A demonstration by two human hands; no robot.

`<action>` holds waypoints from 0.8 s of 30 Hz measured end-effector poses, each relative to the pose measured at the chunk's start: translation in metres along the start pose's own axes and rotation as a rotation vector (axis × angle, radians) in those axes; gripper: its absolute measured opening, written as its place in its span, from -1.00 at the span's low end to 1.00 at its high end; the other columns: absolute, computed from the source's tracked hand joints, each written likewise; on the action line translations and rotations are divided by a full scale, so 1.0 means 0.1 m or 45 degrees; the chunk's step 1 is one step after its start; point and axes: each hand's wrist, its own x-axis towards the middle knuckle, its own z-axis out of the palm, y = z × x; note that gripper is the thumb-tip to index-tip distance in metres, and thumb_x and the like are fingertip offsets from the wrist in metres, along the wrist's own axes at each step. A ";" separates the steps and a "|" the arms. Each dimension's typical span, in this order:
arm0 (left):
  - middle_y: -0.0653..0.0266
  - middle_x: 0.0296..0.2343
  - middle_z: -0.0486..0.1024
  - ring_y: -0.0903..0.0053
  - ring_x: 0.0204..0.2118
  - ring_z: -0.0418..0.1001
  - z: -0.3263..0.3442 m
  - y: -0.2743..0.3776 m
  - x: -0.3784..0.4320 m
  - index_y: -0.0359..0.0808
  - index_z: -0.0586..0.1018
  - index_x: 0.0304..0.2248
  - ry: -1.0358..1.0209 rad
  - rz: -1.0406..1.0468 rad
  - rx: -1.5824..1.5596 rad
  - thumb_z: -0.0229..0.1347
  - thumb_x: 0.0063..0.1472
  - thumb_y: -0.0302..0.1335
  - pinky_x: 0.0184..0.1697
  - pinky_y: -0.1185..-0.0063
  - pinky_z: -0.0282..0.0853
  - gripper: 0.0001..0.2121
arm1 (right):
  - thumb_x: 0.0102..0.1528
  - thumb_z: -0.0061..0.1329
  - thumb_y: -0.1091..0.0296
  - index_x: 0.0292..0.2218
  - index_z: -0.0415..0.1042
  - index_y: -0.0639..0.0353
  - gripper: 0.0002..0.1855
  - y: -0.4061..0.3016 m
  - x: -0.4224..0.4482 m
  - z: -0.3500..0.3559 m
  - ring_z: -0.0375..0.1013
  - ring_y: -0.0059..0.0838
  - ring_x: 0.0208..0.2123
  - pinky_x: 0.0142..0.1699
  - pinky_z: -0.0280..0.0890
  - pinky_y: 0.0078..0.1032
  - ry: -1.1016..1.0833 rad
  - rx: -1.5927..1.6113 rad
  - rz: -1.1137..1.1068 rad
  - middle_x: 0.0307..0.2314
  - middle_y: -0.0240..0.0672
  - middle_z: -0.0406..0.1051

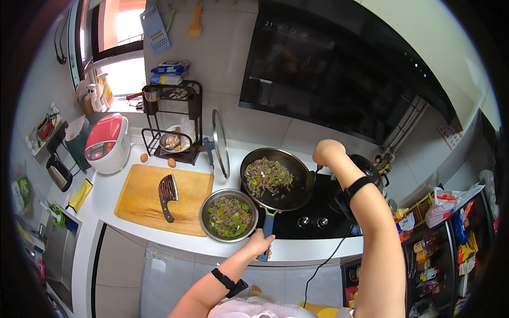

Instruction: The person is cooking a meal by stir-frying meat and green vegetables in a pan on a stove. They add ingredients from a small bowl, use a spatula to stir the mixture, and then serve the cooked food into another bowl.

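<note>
My left hand (259, 243) grips the blue handle of a dark frying pan (292, 200), held tilted over the cooktop. Chopped meat with green pepper (267, 177) lies in the pan, mostly on its left side. In my right hand (329, 152) is a dark spatula (310, 181), its blade at the pan's right inner wall. Against the pan's lower left stands a steel bowl (205, 227) holding more meat and pepper (230, 216); whether the two rims touch, I cannot tell.
Left of the bowl, a cleaver (168, 194) lies on a wooden cutting board (131, 198). Two eggs (171, 162) sit behind the board. A glass lid (221, 143) stands upright behind the pan. A lidded dark pot (360, 169) is at the right, below the range hood (318, 75).
</note>
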 end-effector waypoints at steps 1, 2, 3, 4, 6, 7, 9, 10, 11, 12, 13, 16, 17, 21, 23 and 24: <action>0.20 -0.60 0.29 0.49 -0.71 0.36 0.02 -0.01 0.00 -0.44 0.23 -0.34 -0.018 0.007 0.009 -0.03 0.21 -0.45 -0.74 0.50 0.34 -0.79 | -0.01 -0.11 0.37 -0.34 0.56 0.13 -0.76 -0.02 0.06 0.02 0.48 -0.25 -0.25 -0.20 0.36 -0.38 -0.057 0.004 0.023 -0.29 -0.22 0.49; 0.21 -0.60 0.29 0.48 -0.72 0.36 0.04 0.00 -0.01 -0.44 0.22 -0.35 -0.024 -0.005 -0.011 -0.03 0.21 -0.45 -0.75 0.50 0.34 -0.78 | -0.12 0.08 0.35 -0.50 0.55 0.19 -0.87 0.00 0.23 0.15 0.49 -0.31 -0.44 -0.30 0.34 -0.43 0.053 0.023 0.055 -0.52 -0.24 0.50; 0.21 -0.61 0.29 0.48 -0.73 0.36 0.02 0.01 -0.01 -0.44 0.22 -0.35 -0.018 -0.006 -0.001 -0.03 0.21 -0.45 -0.75 0.50 0.34 -0.78 | -0.12 0.07 0.35 -0.49 0.55 0.19 -0.87 -0.03 0.25 0.14 0.49 -0.30 -0.43 -0.29 0.34 -0.43 0.079 0.000 0.013 -0.50 -0.23 0.51; 0.21 -0.61 0.29 0.48 -0.73 0.36 0.00 0.01 -0.02 -0.43 0.21 -0.35 -0.015 -0.007 0.010 -0.03 0.21 -0.45 -0.75 0.50 0.33 -0.78 | -0.12 0.07 0.35 -0.47 0.56 0.19 -0.86 -0.06 0.26 0.15 0.50 -0.29 -0.41 -0.28 0.35 -0.43 0.105 -0.024 -0.026 -0.49 -0.22 0.51; 0.21 -0.60 0.29 0.48 -0.73 0.36 -0.02 0.04 -0.04 -0.43 0.21 -0.35 -0.001 -0.017 0.051 -0.03 0.21 -0.45 -0.76 0.50 0.33 -0.78 | -0.12 0.07 0.34 -0.45 0.56 0.19 -0.84 -0.09 0.23 0.12 0.50 -0.27 -0.37 -0.26 0.35 -0.42 0.186 -0.069 -0.083 -0.45 -0.21 0.51; 0.21 -0.60 0.29 0.48 -0.73 0.36 -0.03 0.07 -0.06 -0.43 0.20 -0.34 0.009 -0.014 0.046 -0.02 0.21 -0.45 -0.76 0.50 0.33 -0.78 | -0.12 0.07 0.34 -0.43 0.56 0.19 -0.82 -0.10 0.18 0.09 0.50 -0.25 -0.35 -0.24 0.36 -0.41 0.242 -0.090 -0.101 -0.43 -0.20 0.51; 0.20 -0.60 0.29 0.48 -0.73 0.36 -0.02 0.10 -0.07 -0.43 0.20 -0.34 0.026 -0.013 0.038 -0.02 0.21 -0.45 -0.76 0.49 0.33 -0.77 | -0.13 0.06 0.32 -0.40 0.56 0.19 -0.79 -0.10 0.12 0.07 0.49 -0.23 -0.31 -0.22 0.36 -0.40 0.305 -0.157 -0.127 -0.39 -0.18 0.50; 0.20 -0.60 0.29 0.47 -0.73 0.36 -0.01 0.11 -0.07 -0.43 0.20 -0.34 0.026 -0.012 0.037 -0.02 0.21 -0.45 -0.76 0.49 0.33 -0.77 | -0.13 0.06 0.31 -0.38 0.55 0.19 -0.77 -0.10 0.10 0.08 0.49 -0.22 -0.29 -0.20 0.36 -0.39 0.312 -0.201 -0.136 -0.38 -0.17 0.50; 0.20 -0.60 0.30 0.47 -0.73 0.37 0.00 0.12 -0.07 -0.43 0.20 -0.34 0.026 -0.010 0.035 -0.02 0.21 -0.45 -0.76 0.49 0.33 -0.77 | -0.13 0.06 0.30 -0.36 0.55 0.19 -0.75 -0.10 0.09 0.09 0.48 -0.20 -0.27 -0.19 0.36 -0.39 0.319 -0.246 -0.144 -0.37 -0.16 0.50; 0.20 -0.60 0.30 0.47 -0.73 0.37 0.00 0.12 -0.07 -0.43 0.20 -0.34 0.030 -0.008 0.031 -0.02 0.21 -0.45 -0.76 0.49 0.33 -0.77 | -0.12 0.05 0.31 -0.35 0.55 0.19 -0.75 -0.10 0.08 0.13 0.48 -0.21 -0.26 -0.19 0.36 -0.39 0.299 -0.248 -0.142 -0.35 -0.16 0.49; 0.20 -0.60 0.30 0.47 -0.73 0.37 0.00 0.11 -0.06 -0.43 0.20 -0.34 0.017 -0.013 0.021 -0.02 0.21 -0.45 -0.76 0.49 0.33 -0.77 | -0.12 0.04 0.31 -0.35 0.55 0.18 -0.75 -0.08 0.08 0.20 0.48 -0.22 -0.24 -0.19 0.36 -0.39 0.279 -0.249 -0.138 -0.33 -0.17 0.49; 0.17 -0.60 0.30 0.46 -0.73 0.37 -0.02 0.04 0.00 -0.46 0.18 -0.31 -0.031 -0.016 0.006 -0.01 0.21 -0.43 -0.76 0.48 0.33 -0.73 | -0.13 0.07 0.25 -0.34 0.55 0.20 -0.70 -0.01 -0.14 0.22 0.47 -0.20 -0.24 -0.21 0.37 -0.40 0.173 -0.136 -0.154 -0.31 -0.15 0.48; 0.16 -0.60 0.31 0.45 -0.73 0.38 -0.04 0.00 0.05 -0.48 0.15 -0.28 -0.048 -0.007 0.003 0.00 0.21 -0.42 -0.76 0.47 0.33 -0.69 | -0.14 0.09 0.21 -0.34 0.54 0.21 -0.68 0.01 -0.21 0.20 0.47 -0.19 -0.25 -0.21 0.37 -0.41 0.131 -0.079 -0.165 -0.32 -0.14 0.48; 0.20 -0.61 0.28 0.46 -0.74 0.36 0.01 0.01 0.03 -0.43 0.20 -0.30 -0.070 -0.031 -0.009 -0.02 0.21 -0.44 -0.75 0.47 0.34 -0.76 | -0.22 0.17 0.07 -0.36 0.52 0.29 -0.53 0.27 -0.16 0.18 0.46 -0.14 -0.27 -0.20 0.37 -0.41 0.020 0.316 -0.079 -0.36 -0.09 0.48; 0.20 -0.60 0.28 0.46 -0.73 0.36 0.01 0.00 0.02 -0.43 0.19 -0.28 -0.071 -0.034 -0.010 -0.02 0.21 -0.44 -0.75 0.47 0.35 -0.75 | -0.18 0.12 0.14 -0.36 0.53 0.28 -0.61 0.30 -0.08 0.21 0.47 -0.13 -0.29 -0.20 0.37 -0.39 0.137 0.243 -0.035 -0.37 -0.08 0.48; 0.20 -0.59 0.27 0.46 -0.73 0.36 -0.26 0.00 0.00 -0.43 0.18 -0.26 0.081 -0.025 -0.032 -0.03 0.21 -0.44 -0.75 0.47 0.35 -0.74 | -0.16 0.10 0.18 -0.37 0.53 0.28 -0.64 -0.07 0.20 0.18 0.47 -0.13 -0.29 -0.20 0.37 -0.38 0.223 0.228 -0.164 -0.38 -0.08 0.48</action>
